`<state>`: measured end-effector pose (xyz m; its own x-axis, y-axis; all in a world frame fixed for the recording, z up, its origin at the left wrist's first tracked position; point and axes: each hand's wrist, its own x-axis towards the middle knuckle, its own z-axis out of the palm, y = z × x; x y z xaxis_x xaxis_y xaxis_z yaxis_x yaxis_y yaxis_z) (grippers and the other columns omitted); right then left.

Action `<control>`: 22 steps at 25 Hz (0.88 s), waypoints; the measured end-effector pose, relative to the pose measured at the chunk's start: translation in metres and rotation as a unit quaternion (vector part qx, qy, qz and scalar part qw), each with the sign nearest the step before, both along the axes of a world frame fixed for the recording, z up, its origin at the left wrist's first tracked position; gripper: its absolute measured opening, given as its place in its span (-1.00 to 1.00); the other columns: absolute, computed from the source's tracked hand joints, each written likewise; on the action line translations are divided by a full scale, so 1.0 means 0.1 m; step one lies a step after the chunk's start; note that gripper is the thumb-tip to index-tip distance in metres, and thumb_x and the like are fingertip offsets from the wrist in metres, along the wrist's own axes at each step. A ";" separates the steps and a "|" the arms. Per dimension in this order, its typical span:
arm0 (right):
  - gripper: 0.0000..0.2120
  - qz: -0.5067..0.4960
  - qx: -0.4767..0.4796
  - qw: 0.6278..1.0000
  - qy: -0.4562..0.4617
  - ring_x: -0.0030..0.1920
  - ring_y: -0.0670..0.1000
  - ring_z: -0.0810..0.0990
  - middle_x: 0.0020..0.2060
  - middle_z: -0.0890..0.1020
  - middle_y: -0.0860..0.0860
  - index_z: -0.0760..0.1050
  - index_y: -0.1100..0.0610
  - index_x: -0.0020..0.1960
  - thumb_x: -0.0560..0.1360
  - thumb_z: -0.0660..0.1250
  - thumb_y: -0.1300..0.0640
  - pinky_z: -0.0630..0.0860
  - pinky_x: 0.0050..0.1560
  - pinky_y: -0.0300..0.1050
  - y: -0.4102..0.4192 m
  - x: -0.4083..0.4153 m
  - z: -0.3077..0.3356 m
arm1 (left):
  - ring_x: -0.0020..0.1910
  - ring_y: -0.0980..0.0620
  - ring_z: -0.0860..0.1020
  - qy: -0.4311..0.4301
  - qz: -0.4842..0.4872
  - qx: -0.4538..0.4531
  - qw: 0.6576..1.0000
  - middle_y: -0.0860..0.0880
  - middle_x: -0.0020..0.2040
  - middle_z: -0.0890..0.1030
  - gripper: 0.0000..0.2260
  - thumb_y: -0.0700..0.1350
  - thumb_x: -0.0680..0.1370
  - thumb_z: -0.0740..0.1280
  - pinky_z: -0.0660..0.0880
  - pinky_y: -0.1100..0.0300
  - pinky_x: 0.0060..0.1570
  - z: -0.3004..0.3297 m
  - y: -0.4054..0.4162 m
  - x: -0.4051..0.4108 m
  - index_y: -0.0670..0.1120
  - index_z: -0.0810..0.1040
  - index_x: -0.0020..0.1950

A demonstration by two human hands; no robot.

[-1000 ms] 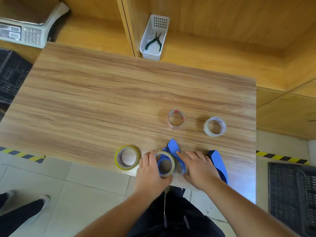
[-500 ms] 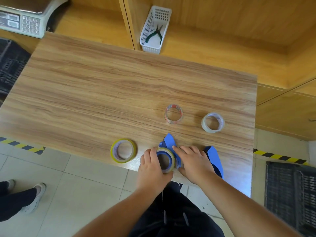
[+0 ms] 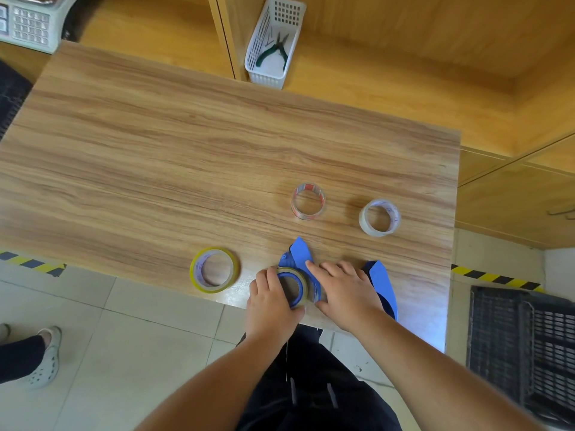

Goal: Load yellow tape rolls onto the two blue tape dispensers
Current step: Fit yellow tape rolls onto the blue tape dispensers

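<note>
A yellow tape roll (image 3: 303,279) sits around the hub of a blue tape dispenser (image 3: 299,253) at the table's near edge. My left hand (image 3: 270,301) grips that roll from the left. My right hand (image 3: 345,289) presses down on the dispenser from the right, fingers spread over its body. A second blue dispenser (image 3: 383,283) lies just right of my right hand, partly hidden by my wrist. Another yellow tape roll (image 3: 214,269) lies flat to the left, untouched.
Two clear tape rolls (image 3: 308,200) (image 3: 379,216) stand further back on the wooden table (image 3: 155,157). A white basket (image 3: 275,42) with pliers sits on the shelf behind. A scale (image 3: 28,23) is far left. A person's foot (image 3: 46,356) is on the floor left.
My left hand has pushed the yellow roll further onto the dispenser's hub and closed more around it. My right hand stays pressed on the dispenser.
</note>
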<state>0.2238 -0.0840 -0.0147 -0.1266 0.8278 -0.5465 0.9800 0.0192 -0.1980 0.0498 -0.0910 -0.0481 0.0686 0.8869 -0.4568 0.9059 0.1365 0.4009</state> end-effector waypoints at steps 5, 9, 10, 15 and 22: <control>-0.22 0.004 0.000 1.000 -0.005 0.45 0.08 0.28 0.46 0.37 -0.14 -0.01 -0.15 0.62 0.54 0.35 -0.15 0.36 0.39 0.11 0.02 -0.03 0.02 | 0.29 -0.09 0.41 0.000 -0.004 0.012 1.000 -0.05 0.34 0.39 -0.08 0.22 0.29 0.52 0.51 0.06 0.21 -0.05 -0.01 -0.05 -0.10 0.23 0.51; -0.22 0.011 -0.002 1.000 -0.011 0.47 0.08 0.26 0.50 0.32 -0.11 0.02 -0.10 0.62 0.54 0.35 -0.10 0.34 0.41 0.08 0.05 -0.09 0.06 | 0.31 -0.06 0.41 -0.045 0.001 0.033 0.998 -0.02 0.36 0.39 -0.10 0.27 0.31 0.49 0.50 0.04 0.22 0.01 0.00 -0.23 -0.05 0.24 0.53; -0.23 0.011 -0.003 1.000 -0.011 0.48 0.09 0.25 0.52 0.30 -0.09 0.02 -0.08 0.62 0.54 0.35 -0.07 0.32 0.43 0.08 0.05 -0.11 0.08 | 0.32 -0.07 0.42 -0.054 -0.001 0.049 0.997 -0.02 0.36 0.41 -0.14 0.27 0.35 0.46 0.49 0.03 0.24 0.02 0.00 -0.32 -0.05 0.26 0.53; -0.33 0.012 0.025 1.000 -0.011 0.49 0.13 0.25 0.54 0.21 0.00 0.07 -0.02 0.60 0.58 0.27 -0.04 0.30 0.46 0.10 0.14 -0.35 0.13 | 0.41 -0.15 0.36 -0.004 0.018 0.143 0.990 -0.14 0.42 0.44 -0.15 0.26 0.37 0.52 0.43 -0.10 0.36 0.01 0.18 -0.96 -0.11 0.28 0.50; -0.37 0.027 0.042 0.999 0.017 0.55 0.13 0.14 0.60 0.14 0.04 0.06 0.02 0.61 0.60 0.20 0.00 0.20 0.50 0.10 0.35 -0.83 0.15 | 0.57 -0.17 0.19 0.004 0.111 0.007 0.994 -0.14 0.60 0.20 0.16 0.26 0.28 0.60 0.23 -0.08 0.52 -0.12 0.47 -1.38 -0.12 0.00 0.64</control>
<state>0.1408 -0.0493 0.0004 -0.1903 0.8623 -0.4694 0.9698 0.0908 -0.2264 -0.0886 -0.0436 -0.0596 -0.1326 0.8865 -0.4433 0.8575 0.3269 0.3973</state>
